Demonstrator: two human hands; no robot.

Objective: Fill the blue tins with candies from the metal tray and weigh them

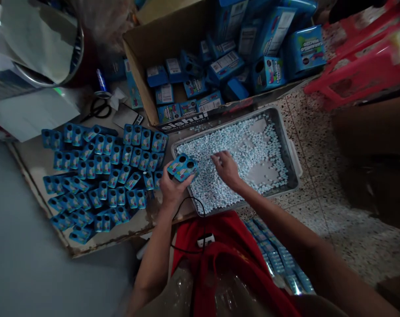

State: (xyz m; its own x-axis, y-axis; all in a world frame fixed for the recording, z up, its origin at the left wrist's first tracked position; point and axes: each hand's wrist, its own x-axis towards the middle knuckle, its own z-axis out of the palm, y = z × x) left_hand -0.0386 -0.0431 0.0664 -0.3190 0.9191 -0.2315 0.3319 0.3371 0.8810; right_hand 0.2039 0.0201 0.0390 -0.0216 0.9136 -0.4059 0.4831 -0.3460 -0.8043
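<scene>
My left hand grips a pair of small blue boxes with dark round holes in their tops, held at the left edge of a grey plastic tray. Small white and pale blue candy-like pellets are spread across the tray. Over the pellets is my right hand, its fingers bent and drawn together. What is between those fingertips is hidden. To the left of my left hand, many similar boxes stand and lean in uneven rows on the worktop.
A cardboard box full of larger and smaller blue packs stands behind the tray. Scissors lie near a metal pot at the back left. A red plastic stool is at right. A thin black cable loops before me.
</scene>
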